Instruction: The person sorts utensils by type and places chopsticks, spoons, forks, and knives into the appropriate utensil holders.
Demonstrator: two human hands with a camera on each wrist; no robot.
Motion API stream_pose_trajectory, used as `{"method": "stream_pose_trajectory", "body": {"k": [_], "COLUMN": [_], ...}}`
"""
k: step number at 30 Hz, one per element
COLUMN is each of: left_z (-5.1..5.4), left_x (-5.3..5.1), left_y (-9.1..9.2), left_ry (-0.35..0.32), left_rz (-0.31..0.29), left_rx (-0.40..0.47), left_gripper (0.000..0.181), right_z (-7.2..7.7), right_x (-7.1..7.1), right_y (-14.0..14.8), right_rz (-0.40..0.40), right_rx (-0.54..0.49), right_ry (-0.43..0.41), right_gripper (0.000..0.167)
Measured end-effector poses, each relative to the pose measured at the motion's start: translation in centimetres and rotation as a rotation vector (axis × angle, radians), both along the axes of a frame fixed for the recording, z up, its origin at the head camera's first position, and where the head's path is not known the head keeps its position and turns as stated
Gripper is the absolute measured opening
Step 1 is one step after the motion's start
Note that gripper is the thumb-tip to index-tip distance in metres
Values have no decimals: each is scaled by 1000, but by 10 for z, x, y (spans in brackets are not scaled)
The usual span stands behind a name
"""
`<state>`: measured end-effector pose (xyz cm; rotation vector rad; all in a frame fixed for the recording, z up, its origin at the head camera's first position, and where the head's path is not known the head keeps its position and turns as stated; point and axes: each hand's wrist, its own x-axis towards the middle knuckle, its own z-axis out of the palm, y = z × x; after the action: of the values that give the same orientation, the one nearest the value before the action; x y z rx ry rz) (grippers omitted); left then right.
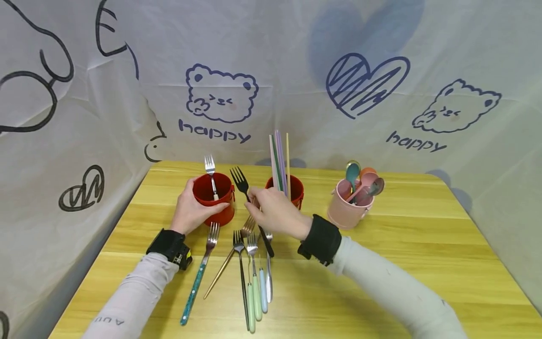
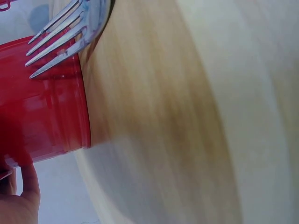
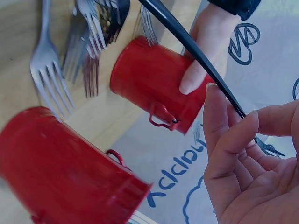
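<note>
The left hand (image 1: 192, 208) grips the left red bucket (image 1: 223, 217) by its side, thumb across the front near the rim. In that bucket stands one silver fork (image 1: 210, 165), tines up. Just right of it, the right hand (image 1: 277, 210) pinches a black fork (image 1: 240, 180) by its middle, tines up and handle slanting down to the right. The right wrist view shows thumb and fingertips closed on the black fork (image 3: 201, 58). Below the hands, several forks lie on the table, among them one with a teal handle (image 1: 196, 288) and some with pale green handles (image 1: 257, 299).
A second red bucket (image 1: 298, 188) holds several upright sticks (image 1: 282, 162), partly behind the right hand. Farther right stands a pink bucket (image 1: 344, 213) with several spoons (image 1: 352, 174). A white cloth with drawings (image 1: 296, 94) hangs behind the wooden table (image 1: 402, 263).
</note>
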<state>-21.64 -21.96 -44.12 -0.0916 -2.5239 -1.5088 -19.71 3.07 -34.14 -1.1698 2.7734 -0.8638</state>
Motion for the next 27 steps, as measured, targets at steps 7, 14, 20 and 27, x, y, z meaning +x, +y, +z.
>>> {"method": "stream_pose_trajectory", "body": {"k": [7, 14, 20, 27], "left_z": [-2, -2, -2, -2], "left_x": [-2, -2, -3, -1], "left_y": [0, 0, 0, -1], "left_ry": [17, 20, 10, 1], "left_rz": [-3, 2, 4, 1], "left_rx": [6, 7, 8, 13], "left_gripper": [91, 91, 91, 91], "right_z": [13, 20, 28, 35], "right_x": [-9, -19, -27, -36], "right_y": [-15, -29, -37, -48], "right_rz": [-9, -42, -58, -83], "right_rx": [11, 0, -47, -160], "right_ry": [35, 30, 59, 109], "right_gripper": [13, 14, 15, 14]}}
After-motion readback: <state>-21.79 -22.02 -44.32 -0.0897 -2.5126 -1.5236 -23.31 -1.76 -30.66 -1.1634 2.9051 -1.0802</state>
